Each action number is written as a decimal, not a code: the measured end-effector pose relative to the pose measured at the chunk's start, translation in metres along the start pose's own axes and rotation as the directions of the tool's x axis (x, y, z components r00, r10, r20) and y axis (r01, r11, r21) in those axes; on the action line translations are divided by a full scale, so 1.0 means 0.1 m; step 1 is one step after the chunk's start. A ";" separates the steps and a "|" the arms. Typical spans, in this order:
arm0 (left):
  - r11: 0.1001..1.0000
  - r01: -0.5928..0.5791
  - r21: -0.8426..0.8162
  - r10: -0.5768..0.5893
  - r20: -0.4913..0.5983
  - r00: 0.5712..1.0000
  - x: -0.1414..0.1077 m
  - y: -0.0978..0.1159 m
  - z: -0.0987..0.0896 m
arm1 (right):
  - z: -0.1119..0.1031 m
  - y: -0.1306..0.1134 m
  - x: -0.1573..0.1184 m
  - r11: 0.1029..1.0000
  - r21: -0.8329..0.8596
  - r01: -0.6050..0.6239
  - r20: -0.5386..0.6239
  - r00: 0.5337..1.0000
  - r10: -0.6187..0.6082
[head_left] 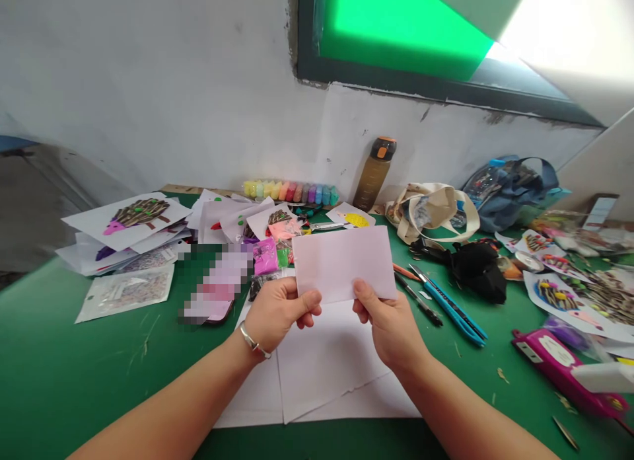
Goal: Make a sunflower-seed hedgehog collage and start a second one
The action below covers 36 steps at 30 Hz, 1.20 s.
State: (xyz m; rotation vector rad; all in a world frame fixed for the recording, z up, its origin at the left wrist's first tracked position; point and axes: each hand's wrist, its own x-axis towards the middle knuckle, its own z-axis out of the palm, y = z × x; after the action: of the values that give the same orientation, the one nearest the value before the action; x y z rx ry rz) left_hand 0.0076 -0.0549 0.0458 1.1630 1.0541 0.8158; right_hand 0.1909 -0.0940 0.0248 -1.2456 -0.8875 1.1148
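Together, both hands (thumbs foremost) pinch paper low.

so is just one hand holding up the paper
No, the left hand and the right hand both grip the paper near its lower edge.

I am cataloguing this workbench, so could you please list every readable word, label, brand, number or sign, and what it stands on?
No text is readable.
Magenta tool: any print on its white label is too small.
Purple packet: markings too small.
Brown bottle: faint marks, too small to read.
Held white paper: no writing visible.
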 end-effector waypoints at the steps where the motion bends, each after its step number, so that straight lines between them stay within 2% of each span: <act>1: 1.000 -0.006 -0.001 0.006 -0.003 1.000 0.01 0.00 -0.01 | 0.00 0.01 0.00 1.000 0.012 0.004 -0.001 1.000 -0.004; 4: 0.999 -0.038 -0.033 0.036 -0.061 0.998 0.05 0.02 -0.08 | -0.04 0.01 0.05 0.997 0.071 0.014 -0.039 0.999 -0.011; 8: 0.983 -0.073 -0.170 0.027 -0.256 0.966 0.09 0.06 -0.20 | -0.16 -0.01 0.15 0.978 0.206 0.022 -0.168 0.986 0.013; 10: 0.978 -0.014 -0.206 -0.022 -0.171 0.985 0.08 0.07 -0.21 | -0.19 0.00 0.17 0.973 0.230 0.008 -0.159 0.987 0.029; 12: 0.979 0.071 -0.191 -0.071 0.008 0.997 0.05 0.06 -0.17 | -0.17 0.03 0.15 0.979 0.202 -0.026 -0.079 0.996 0.043; 15: 0.992 0.117 -0.036 -0.110 0.146 0.983 0.00 0.03 -0.09 | -0.09 0.11 0.09 0.989 0.126 -0.071 0.056 0.996 0.064; 17: 0.997 0.080 0.019 -0.082 0.126 0.989 0.00 0.01 -0.06 | -0.02 0.15 0.05 0.990 0.113 -0.089 0.114 0.991 0.076; 21: 1.000 0.031 0.005 -0.031 0.031 0.999 0.01 0.00 -0.04 | 0.10 0.14 -0.01 0.973 0.162 -0.164 0.228 0.966 0.125; 25: 0.999 0.040 0.036 -0.043 0.086 0.995 -0.01 -0.02 0.03 | 0.17 0.11 -0.05 0.962 0.165 -0.219 0.288 0.943 0.166; 29: 0.997 0.043 0.070 -0.047 0.046 0.998 -0.02 -0.01 0.07 | 0.11 0.09 -0.01 0.970 0.149 -0.194 0.215 0.963 0.159; 36: 0.998 0.031 0.063 -0.030 -0.016 0.999 -0.03 0.01 0.03 | -0.19 -0.02 0.21 0.973 0.211 -0.091 0.038 0.996 0.084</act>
State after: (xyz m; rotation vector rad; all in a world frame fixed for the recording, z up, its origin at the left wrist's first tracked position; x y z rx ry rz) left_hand 0.0098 -0.0581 0.0476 1.1934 1.1139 0.7730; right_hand 0.2147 -0.0784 0.0228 -1.1025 -0.7190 1.2660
